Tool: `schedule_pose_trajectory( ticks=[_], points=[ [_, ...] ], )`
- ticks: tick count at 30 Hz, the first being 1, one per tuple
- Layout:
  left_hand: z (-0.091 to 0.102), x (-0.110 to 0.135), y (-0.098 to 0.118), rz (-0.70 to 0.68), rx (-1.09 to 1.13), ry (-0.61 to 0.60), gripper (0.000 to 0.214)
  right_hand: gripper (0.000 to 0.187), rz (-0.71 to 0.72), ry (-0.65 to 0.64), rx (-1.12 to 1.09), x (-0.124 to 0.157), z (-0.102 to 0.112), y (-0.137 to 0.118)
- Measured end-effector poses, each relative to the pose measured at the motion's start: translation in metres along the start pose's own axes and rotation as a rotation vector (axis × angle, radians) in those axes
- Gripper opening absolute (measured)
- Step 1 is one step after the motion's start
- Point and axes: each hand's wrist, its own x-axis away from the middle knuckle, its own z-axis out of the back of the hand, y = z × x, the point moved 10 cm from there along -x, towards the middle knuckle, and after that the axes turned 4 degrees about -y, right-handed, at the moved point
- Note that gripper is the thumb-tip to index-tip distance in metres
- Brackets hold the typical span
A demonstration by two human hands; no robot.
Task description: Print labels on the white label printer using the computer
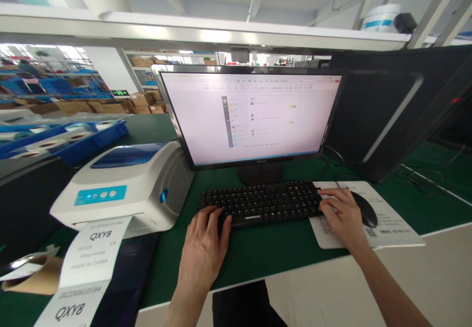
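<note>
My left hand [206, 241] rests on the left end of a black keyboard [258, 204], fingers bent and apart over the keys, holding nothing. At the keyboard's right end, my right hand [341, 214] has its fingertips on or just over the number keys, fingers spread. A black mouse [364, 210] lies right beside that hand on a white printed mouse pad [391, 223]. Behind the keyboard stands a lit monitor [254, 120] with a document window and a pasted chat picture on it.
A white label printer [147, 184] stands left of the keyboard, with a printed label strip [90, 258] hanging out. Blue trays [118, 131] with label rolls sit behind it. A dark panel [383, 115] is at the right. A shelf [221, 34] runs above the monitor.
</note>
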Motion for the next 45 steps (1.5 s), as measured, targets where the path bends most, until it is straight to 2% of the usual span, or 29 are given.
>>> schedule_pose_trajectory(
  ticks=[24, 38, 41, 45],
  points=[
    [0.001, 0.0, -0.001, 0.0, 0.008, 0.011, 0.027, 0.028, 0.004, 0.005, -0.007, 0.0, 0.0, 0.001],
    [0.002, 0.0, 0.0, 0.004, 0.017, -0.001, 0.026, 0.022, -0.01, 0.0, 0.044, -0.001, -0.002, -0.001],
    [0.002, 0.0, 0.001, 0.006, 0.015, 0.001, 0.026, 0.021, 0.009, -0.025, 0.061, -0.01, -0.015, -0.017],
    [0.002, -0.001, 0.001, 0.008, 0.005, -0.002, 0.026, 0.026, 0.042, -0.169, 0.1, -0.028, -0.06, -0.051]
  ],
)
